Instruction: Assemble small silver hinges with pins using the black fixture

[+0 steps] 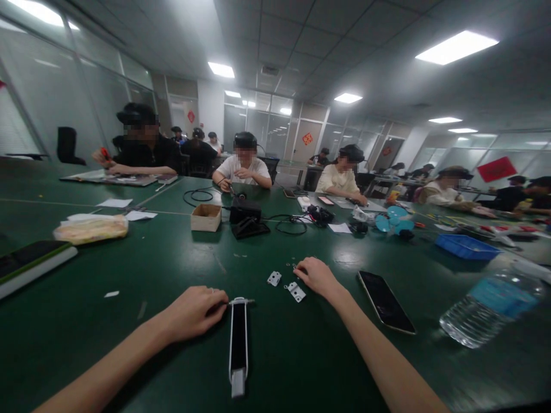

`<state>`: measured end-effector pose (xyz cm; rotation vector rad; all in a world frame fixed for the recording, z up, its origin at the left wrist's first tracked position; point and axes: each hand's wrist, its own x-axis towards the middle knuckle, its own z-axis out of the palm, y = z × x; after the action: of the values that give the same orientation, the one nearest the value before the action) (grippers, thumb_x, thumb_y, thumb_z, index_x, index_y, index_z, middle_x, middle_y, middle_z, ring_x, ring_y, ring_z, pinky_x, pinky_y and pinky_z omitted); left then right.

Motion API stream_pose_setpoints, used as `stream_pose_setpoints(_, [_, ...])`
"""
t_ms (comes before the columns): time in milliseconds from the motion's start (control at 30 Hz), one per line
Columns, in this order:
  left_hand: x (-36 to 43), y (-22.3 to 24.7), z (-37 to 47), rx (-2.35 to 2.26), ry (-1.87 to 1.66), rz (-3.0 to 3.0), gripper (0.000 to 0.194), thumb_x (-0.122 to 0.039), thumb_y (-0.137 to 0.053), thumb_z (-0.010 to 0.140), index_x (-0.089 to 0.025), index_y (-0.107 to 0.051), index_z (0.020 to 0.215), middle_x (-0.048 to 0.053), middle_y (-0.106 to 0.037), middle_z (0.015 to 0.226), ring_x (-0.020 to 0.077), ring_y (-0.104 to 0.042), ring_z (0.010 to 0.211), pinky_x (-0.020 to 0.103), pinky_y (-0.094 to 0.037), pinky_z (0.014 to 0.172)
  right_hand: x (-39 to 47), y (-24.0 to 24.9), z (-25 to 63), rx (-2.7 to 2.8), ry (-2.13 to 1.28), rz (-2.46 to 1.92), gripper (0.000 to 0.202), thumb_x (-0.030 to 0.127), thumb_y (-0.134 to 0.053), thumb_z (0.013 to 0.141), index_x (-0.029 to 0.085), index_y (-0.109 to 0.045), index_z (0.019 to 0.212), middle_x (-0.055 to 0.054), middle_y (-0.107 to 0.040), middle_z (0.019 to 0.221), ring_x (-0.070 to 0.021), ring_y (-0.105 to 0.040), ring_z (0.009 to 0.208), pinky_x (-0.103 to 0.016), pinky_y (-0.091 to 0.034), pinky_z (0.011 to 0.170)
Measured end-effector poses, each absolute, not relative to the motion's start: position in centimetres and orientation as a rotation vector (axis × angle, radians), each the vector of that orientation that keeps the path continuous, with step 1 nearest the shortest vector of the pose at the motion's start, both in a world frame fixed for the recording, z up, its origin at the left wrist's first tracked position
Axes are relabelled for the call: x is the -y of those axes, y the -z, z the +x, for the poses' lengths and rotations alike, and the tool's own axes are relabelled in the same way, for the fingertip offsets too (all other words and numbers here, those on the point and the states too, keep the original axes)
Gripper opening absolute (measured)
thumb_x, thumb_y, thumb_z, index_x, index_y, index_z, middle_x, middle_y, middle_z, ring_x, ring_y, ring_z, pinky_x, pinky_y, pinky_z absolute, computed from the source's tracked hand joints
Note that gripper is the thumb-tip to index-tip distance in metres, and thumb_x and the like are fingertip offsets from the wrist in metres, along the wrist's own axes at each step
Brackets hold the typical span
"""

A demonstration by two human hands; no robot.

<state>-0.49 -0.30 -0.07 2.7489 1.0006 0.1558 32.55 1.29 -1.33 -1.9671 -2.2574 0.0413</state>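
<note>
My left hand (196, 312) rests on the green table with its fingers curled. Its fingertips meet the left end of a thin metal rod that crosses the top of a long narrow frame (239, 338), white-edged with a dark middle and a pale block at its near end. To the right, my right hand (317, 276) reaches over the table, thumb and fingertips brought together at a tiny ring-like metal part (295, 267). Two small silver metal plates with holes lie between the hands: one metal plate (274, 279) and a second metal plate (297, 291) nearer me.
A phone (386, 301) and a lying water bottle (491, 307) are at my right, with a blue tray (467, 246) behind. Farther off stand a cardboard box (205, 218), black devices with cables (247, 215) and a blue-bladed fan (394, 220). Several people sit across the table.
</note>
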Motion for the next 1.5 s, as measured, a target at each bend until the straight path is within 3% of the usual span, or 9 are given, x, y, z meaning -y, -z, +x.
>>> stream_pose_setpoints(367, [0.4, -0.1, -0.4, -1.046, -0.129, 2.725, 0.024, -0.026, -0.041, 0.092, -0.02, -0.063, 0.1, 0.004, -0.067, 0.085, 0.0185, -0.062, 0.076, 0.028, -0.044, 0.068, -2.1, 1.4, 31.8, 2.068, -0.139, -2.162, 0.022, 0.029, -0.053, 0.089, 0.019, -0.073, 0.092, -0.008, -0.072, 0.094, -0.0195, -0.067, 0.088, -0.023, -0.046, 0.07])
stream_pose_setpoints(700, [0.3, 0.2, -0.6, -1.039, -0.155, 2.717, 0.026, -0.028, -0.04, 0.092, -0.019, -0.063, 0.1, 0.004, -0.067, 0.083, 0.0187, -0.063, 0.073, 0.028, -0.044, 0.067, -1.5, 0.9, 30.2, 2.118, 0.051, -2.186, 0.023, 0.02, -0.049, 0.087, 0.013, -0.07, 0.087, -0.014, -0.069, 0.096, -0.0236, -0.066, 0.09, -0.027, -0.046, 0.072])
stream_pose_setpoints(1000, [0.3, 0.3, -0.7, -1.026, -0.165, 2.721, 0.026, -0.029, -0.04, 0.093, -0.02, -0.062, 0.1, 0.004, -0.067, 0.084, 0.0184, -0.063, 0.075, 0.028, -0.045, 0.069, -1.1, 0.6, 30.1, 2.154, 0.134, -2.141, 0.023, 0.019, -0.047, 0.089, 0.012, -0.068, 0.083, -0.012, -0.067, 0.091, -0.0207, -0.065, 0.084, -0.025, -0.044, 0.068])
stream_pose_setpoints(1300, [0.4, 0.0, -0.4, -1.032, -0.145, 2.732, 0.026, -0.028, -0.039, 0.092, -0.019, -0.062, 0.099, 0.004, -0.067, 0.082, 0.0176, -0.062, 0.073, 0.027, -0.044, 0.067, 0.2, -0.2, 29.0, 2.215, 0.099, -1.968, 0.021, 0.02, -0.045, 0.093, 0.014, -0.064, 0.087, -0.009, -0.064, 0.091, -0.0172, -0.06, 0.081, -0.026, -0.045, 0.07])
stream_pose_setpoints(1500, [0.2, 0.3, -0.6, -1.014, -0.172, 2.746, 0.024, -0.027, -0.04, 0.092, -0.02, -0.062, 0.099, 0.003, -0.067, 0.081, 0.0174, -0.063, 0.072, 0.026, -0.044, 0.066, 2.0, 0.5, 26.0, 2.224, -0.253, -1.543, 0.009, 0.017, -0.054, 0.088, 0.014, -0.062, 0.084, -0.005, -0.062, 0.085, -0.0142, -0.057, 0.074, -0.026, -0.046, 0.068])
